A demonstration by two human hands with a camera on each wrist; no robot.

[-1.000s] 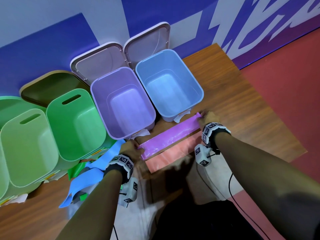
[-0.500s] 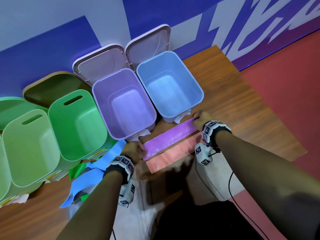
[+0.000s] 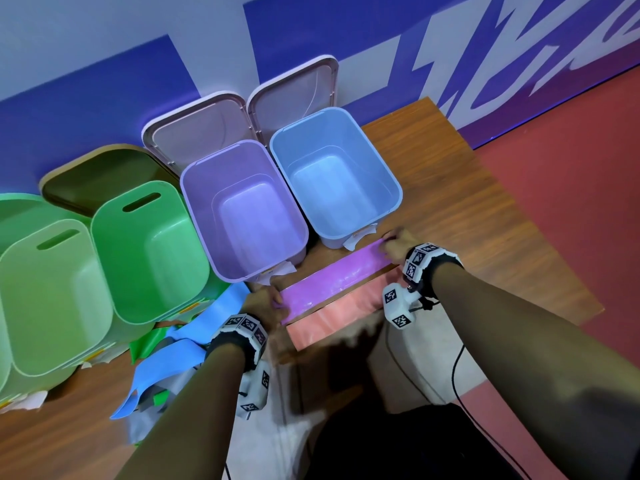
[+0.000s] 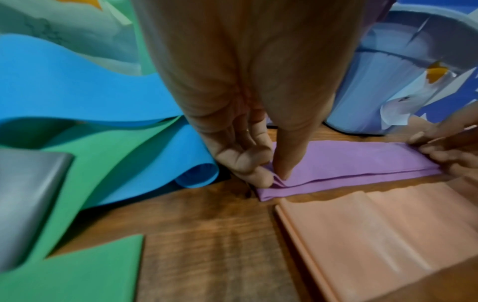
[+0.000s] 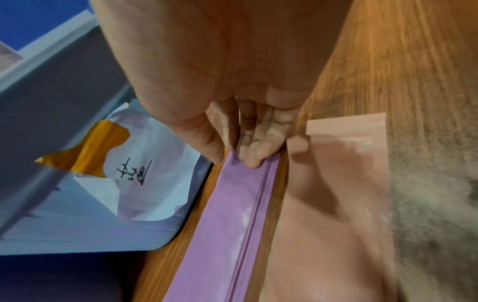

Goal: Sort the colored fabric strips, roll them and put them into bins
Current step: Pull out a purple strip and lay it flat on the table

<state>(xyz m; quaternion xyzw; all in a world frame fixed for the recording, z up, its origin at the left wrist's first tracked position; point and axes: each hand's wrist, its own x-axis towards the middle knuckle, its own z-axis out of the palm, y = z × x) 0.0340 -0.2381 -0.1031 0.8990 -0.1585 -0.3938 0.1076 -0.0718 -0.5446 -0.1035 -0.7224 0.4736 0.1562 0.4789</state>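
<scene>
A folded purple strip (image 3: 334,279) lies flat on the wooden table (image 3: 485,216), in front of the purple bin (image 3: 242,209) and the blue bin (image 3: 336,174). My left hand (image 3: 266,299) pinches its left end (image 4: 274,181) between thumb and fingers. My right hand (image 3: 394,242) pinches the right end (image 5: 243,161). A folded pink strip (image 3: 339,315) lies parallel, just nearer to me (image 4: 375,235) (image 5: 336,204). Blue strips (image 3: 173,358) and green strips (image 3: 145,344) lie loose at the left, one blue end curled (image 4: 196,177).
Two green bins (image 3: 149,251) (image 3: 52,296) stand left of the purple one. Two lids (image 3: 197,129) lean on the wall behind the bins. Paper labels (image 5: 145,175) hang from the bins' fronts. The table's right edge (image 3: 554,271) drops to red floor.
Both hands stay on the purple strip's ends; its right end has drawn in slightly leftward, so the strip looks a little shorter. The camera has shifted a bit.
</scene>
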